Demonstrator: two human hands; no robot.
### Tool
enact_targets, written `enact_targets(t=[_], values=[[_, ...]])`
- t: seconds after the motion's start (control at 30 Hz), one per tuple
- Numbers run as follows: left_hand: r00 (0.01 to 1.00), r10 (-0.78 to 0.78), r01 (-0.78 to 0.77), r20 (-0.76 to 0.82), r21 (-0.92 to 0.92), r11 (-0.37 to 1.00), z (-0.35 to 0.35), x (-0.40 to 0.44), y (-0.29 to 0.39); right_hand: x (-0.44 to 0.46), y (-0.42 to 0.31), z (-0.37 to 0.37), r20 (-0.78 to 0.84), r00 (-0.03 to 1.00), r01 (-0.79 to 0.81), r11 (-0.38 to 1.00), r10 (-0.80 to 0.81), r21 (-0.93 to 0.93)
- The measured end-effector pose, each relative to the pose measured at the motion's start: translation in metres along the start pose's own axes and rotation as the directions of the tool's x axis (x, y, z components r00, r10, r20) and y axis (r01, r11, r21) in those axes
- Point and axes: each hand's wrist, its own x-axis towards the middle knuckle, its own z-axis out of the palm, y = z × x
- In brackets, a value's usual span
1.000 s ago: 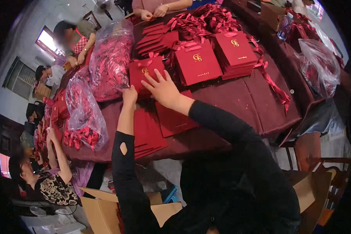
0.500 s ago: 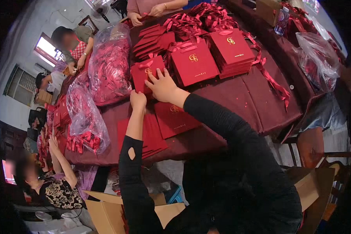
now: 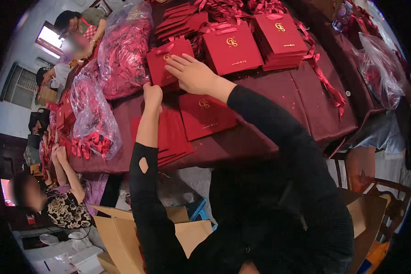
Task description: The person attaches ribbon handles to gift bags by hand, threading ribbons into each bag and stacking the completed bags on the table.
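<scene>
A red paper gift bag (image 3: 157, 68) with a gold logo and a ribbon handle lies on the cloth-covered table. My right hand (image 3: 197, 78) is spread across its upper face, fingers stretched out over the logo. At the bag's lower left corner, my left hand (image 3: 153, 97) is closed with its fingers curled in, gripping the edge. Just right of it stands a stack of similar red gift bags (image 3: 232, 54), and beyond that a taller stack (image 3: 281, 39). Below my hands lie another red bag (image 3: 205, 119) and several flat red ones (image 3: 166, 137).
Clear plastic sacks (image 3: 125, 55) of red ribbons lie to the left. A pile of ribbons is at the back, and a bottle (image 3: 341, 17) stands at the back right. An open cardboard box (image 3: 118, 233) is below the table edge. Other people work along the left side.
The view has tilted, so the table appears higher. My right hand's fingers have come closer together, lying flatter on the bag. My left hand stays at the bag's corner.
</scene>
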Motion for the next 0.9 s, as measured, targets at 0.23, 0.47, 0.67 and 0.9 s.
enact_targets(t=[0.23, 0.47, 0.67, 0.9], values=[[0.971, 0.233, -0.229, -0.046, 0.074, 0.971, -0.017, -0.048, 0.031, -0.112, -0.061, -0.102, 0.420, 0.907, -0.019, 0.992, -0.036, 0.127], [0.629, 0.604, -0.750, 0.489, 0.177, 0.638, 0.021, -0.220, 0.055, -0.189, -0.064, -0.139, 0.474, 0.880, -0.084, 0.971, -0.033, 0.224], [0.660, 0.581, -0.749, 0.477, 0.486, 0.451, 0.071, -0.227, 0.035, -0.208, -0.054, -0.179, 0.392, 0.918, -0.194, 0.922, 0.051, 0.335], [0.708, 0.536, -0.691, 0.459, 0.607, 0.392, 0.082, -0.220, 0.021, -0.271, 0.096, -0.234, -0.353, 0.611, -0.760, 0.649, 0.708, -0.013]])
